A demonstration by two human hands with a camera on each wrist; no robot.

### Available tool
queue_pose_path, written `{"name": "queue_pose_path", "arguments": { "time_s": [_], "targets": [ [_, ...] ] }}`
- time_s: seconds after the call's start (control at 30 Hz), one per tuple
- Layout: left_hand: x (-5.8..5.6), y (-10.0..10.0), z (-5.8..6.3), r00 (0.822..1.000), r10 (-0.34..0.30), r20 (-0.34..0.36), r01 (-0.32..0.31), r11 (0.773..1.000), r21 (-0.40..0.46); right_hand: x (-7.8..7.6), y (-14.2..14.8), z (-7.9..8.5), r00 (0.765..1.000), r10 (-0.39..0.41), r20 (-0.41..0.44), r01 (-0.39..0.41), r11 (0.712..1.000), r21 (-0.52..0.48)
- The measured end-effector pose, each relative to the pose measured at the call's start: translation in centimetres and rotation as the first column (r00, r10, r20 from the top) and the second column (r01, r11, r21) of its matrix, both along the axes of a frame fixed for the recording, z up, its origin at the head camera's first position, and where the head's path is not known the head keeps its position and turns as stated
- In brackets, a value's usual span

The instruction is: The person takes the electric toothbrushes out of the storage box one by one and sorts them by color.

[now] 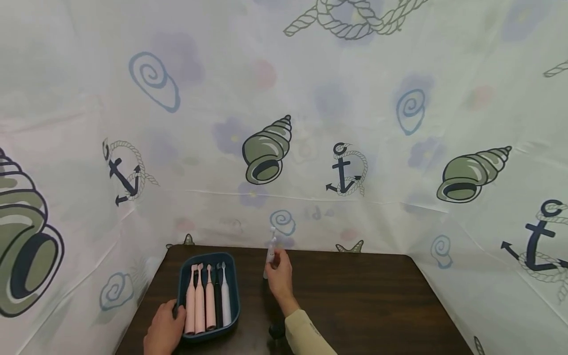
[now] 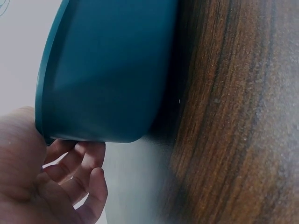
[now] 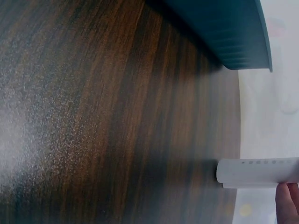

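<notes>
At the back of the table, my right hand (image 1: 280, 281) pinches a white electric toothbrush (image 1: 270, 254), held roughly upright with its brush head at the top. Its pale handle (image 3: 254, 171) shows in the right wrist view, with fingertips at the frame's edge. To the left stands a dark teal tray (image 1: 237, 296) holding several electric toothbrushes side by side: three pink ones (image 1: 199, 301), a black one (image 1: 218, 301) and a white one (image 1: 225, 301). My left hand (image 1: 165, 328) grips the tray's near left side; its curled fingers (image 2: 96, 156) show beside the tray wall.
The dark wood-grain table (image 1: 355, 301) reaches to the right of the tray. A white patterned cloth (image 1: 310, 98) hangs behind the table and around its sides. A small black object (image 1: 277, 330) is beside the right sleeve.
</notes>
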State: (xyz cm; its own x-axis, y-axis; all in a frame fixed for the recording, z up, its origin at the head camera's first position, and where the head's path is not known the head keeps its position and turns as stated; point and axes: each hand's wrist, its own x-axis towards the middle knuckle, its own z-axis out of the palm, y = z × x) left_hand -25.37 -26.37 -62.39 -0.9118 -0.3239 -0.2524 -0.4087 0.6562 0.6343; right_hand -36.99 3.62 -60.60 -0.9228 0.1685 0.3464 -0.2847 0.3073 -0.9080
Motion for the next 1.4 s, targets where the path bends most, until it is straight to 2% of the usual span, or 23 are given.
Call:
{"name": "queue_pose_path", "arguments": {
  "time_s": [0.3,0.57,0.7,1.03,1.4],
  "targets": [
    [0.1,0.1,0.0,1.0,0.014,-0.019,-0.014,1.0,0.015,-0.3,0.0,-0.4,1.0,0.001,0.004,-0.001,1.0,0.016],
    [0.1,0.4,0.0,1.0,0.013,-0.012,-0.013,1.0,0.028,-0.2,0.4,-1.4,0.997,-0.002,0.082,0.002,1.0,0.008],
    [0.1,0.5,0.1,1.0,0.021,-0.015,-0.021,0.999,0.031,-0.1,0.6,-1.8,0.996,-0.01,0.09,0.009,1.0,0.011],
    [0.1,0.4,0.1,0.999,0.037,-0.015,-0.036,0.999,0.033,-0.2,0.4,-1.5,0.996,-0.015,0.091,0.012,1.0,0.028],
    [0.1,0.5,-0.1,0.998,0.047,-0.035,-0.046,0.999,0.029,0.4,0.8,-1.4,0.996,-0.015,0.09,0.014,1.0,0.007]
  ]
}}
